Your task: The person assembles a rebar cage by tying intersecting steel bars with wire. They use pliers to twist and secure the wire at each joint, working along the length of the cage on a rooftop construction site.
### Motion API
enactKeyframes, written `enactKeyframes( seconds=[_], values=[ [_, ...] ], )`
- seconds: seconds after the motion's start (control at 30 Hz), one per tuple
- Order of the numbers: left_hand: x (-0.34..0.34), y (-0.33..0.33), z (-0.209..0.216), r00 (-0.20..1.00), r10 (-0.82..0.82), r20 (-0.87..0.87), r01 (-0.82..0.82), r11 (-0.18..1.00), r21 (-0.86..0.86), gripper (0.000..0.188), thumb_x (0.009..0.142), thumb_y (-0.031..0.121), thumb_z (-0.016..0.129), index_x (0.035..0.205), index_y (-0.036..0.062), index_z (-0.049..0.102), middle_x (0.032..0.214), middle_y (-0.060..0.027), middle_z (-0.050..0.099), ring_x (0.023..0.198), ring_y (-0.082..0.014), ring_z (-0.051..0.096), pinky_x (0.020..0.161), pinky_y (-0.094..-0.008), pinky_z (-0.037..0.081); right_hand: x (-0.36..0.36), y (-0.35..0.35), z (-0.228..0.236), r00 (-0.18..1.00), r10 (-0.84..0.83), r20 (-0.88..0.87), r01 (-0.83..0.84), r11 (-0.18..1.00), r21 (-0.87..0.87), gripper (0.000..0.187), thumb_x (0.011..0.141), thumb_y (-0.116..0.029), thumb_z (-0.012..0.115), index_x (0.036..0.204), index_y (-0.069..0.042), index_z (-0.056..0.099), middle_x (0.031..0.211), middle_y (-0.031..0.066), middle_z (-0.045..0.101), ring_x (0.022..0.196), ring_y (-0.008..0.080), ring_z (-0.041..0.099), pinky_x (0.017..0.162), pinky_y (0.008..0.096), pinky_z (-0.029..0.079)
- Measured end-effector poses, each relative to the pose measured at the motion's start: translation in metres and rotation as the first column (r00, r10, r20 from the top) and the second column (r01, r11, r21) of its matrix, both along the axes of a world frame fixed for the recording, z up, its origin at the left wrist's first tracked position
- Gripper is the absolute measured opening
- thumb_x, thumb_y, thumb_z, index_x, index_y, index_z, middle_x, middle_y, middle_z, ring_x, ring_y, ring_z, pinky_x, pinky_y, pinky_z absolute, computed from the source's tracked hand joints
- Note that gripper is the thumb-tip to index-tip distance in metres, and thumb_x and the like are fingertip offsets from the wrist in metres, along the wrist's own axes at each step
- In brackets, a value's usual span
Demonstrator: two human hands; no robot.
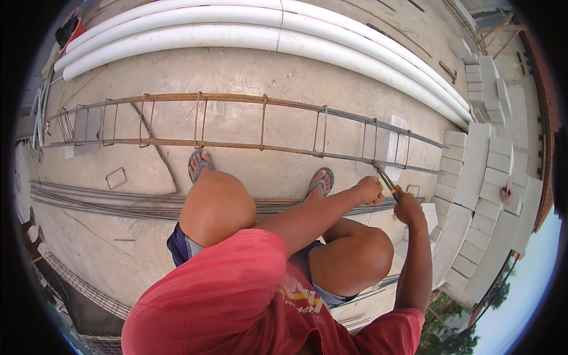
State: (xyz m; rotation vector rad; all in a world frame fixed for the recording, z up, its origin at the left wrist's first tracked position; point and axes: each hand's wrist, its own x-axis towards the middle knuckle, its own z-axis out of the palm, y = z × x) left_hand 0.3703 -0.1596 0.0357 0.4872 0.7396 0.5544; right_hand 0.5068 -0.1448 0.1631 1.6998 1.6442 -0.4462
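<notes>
A long rebar frame [231, 145] of rusty and grey bars with several square stirrups lies across in front of me. My right hand [408, 207] is closed on the handles of a pair of pincers [386, 179], whose jaws meet the near bar beside a stirrup. Just left of the pincers, my left hand [370, 190] has its fingers curled in below that bar. Whether it holds anything is too small to make out. Pale blocks [386, 145] sit beneath the frame's right part, and another block [83, 148] lies under its left end.
Thick white pipes [236, 36] run along the far side. Stacked pale blocks [473, 207] form a low wall at the right. A bundle of loose rods [118, 198] passes by my sandalled feet, near a loose stirrup [116, 178] on the concrete floor.
</notes>
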Motion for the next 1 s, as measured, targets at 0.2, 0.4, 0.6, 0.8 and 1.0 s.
enactKeyframes(
  seconds=[0.2, 0.4, 0.6, 0.8, 1.0],
  values=[
    [-0.003, 0.001, 0.005, 0.999, 0.006, 0.045, -0.006, 1.000, -0.018, 0.024, 0.093, 0.015, 0.047, 0.104, -0.0041, 0.056, 0.092, -0.0164, 0.067, 0.063, -0.0215, 0.066, 0.051, -0.0318, 0.050, -0.015, 0.001, 0.009, 1.000, 0.018, -0.007, -0.018, 1.000, 0.012, 0.051, 0.082, -0.006, 0.048, 0.133, -0.008, 0.050, 0.105, 0.0262, 0.064, 0.101, 0.0413, 0.062, 0.086, 0.0508, 0.049],
    [-0.008, 0.007, 0.006, 0.996, -0.015, 0.084, 0.017, 0.999, -0.034, 0.027, 0.092, 0.015, 0.046, 0.109, -0.0040, 0.055, 0.094, -0.0184, 0.067, 0.066, -0.0251, 0.067, 0.054, -0.0351, 0.052, -0.012, 0.009, 0.016, 0.990, -0.022, -0.139, 0.006, 0.993, -0.118, 0.033, 0.085, -0.013, 0.056, 0.115, 0.000, 0.059, 0.085, 0.0226, 0.066, 0.079, 0.0344, 0.068, 0.070, 0.0456, 0.055],
    [-0.035, -0.008, -0.005, 0.683, 0.327, -0.653, 0.291, 0.698, 0.655, 0.036, 0.086, 0.015, 0.055, 0.121, 0.0074, 0.057, 0.109, -0.0170, 0.065, 0.105, -0.0357, 0.061, 0.088, -0.0465, 0.047, -0.006, 0.020, 0.021, 0.601, -0.740, -0.303, 0.552, 0.658, -0.513, 0.030, 0.085, -0.023, 0.067, 0.095, 0.005, 0.060, 0.075, 0.0123, 0.064, 0.057, 0.0205, 0.065, 0.048, 0.0362, 0.056],
    [-0.020, 0.001, 0.017, 0.642, 0.695, -0.324, 0.457, -0.007, 0.890, 0.029, 0.079, 0.013, 0.061, 0.107, 0.0095, 0.062, 0.104, -0.0097, 0.063, 0.112, -0.0284, 0.054, 0.094, -0.0409, 0.040, 0.029, -0.015, -0.011, 0.109, -0.915, -0.389, 0.535, 0.384, -0.753, 0.036, 0.088, -0.024, 0.068, 0.105, 0.005, 0.058, 0.075, 0.0118, 0.064, 0.059, 0.0224, 0.065, 0.052, 0.0378, 0.056],
    [0.024, 0.026, 0.015, 0.698, 0.396, -0.597, 0.593, 0.149, 0.792, 0.012, 0.077, 0.012, 0.064, 0.088, 0.0073, 0.063, 0.088, -0.0083, 0.063, 0.090, -0.0271, 0.062, 0.081, -0.0400, 0.045, -0.009, -0.008, 0.021, 0.998, 0.064, -0.029, -0.062, 0.996, 0.065, 0.075, 0.066, -0.050, 0.081, 0.117, 0.001, 0.058, 0.092, 0.0118, 0.064, 0.088, 0.0274, 0.065, 0.079, 0.0437, 0.050]
  ],
)
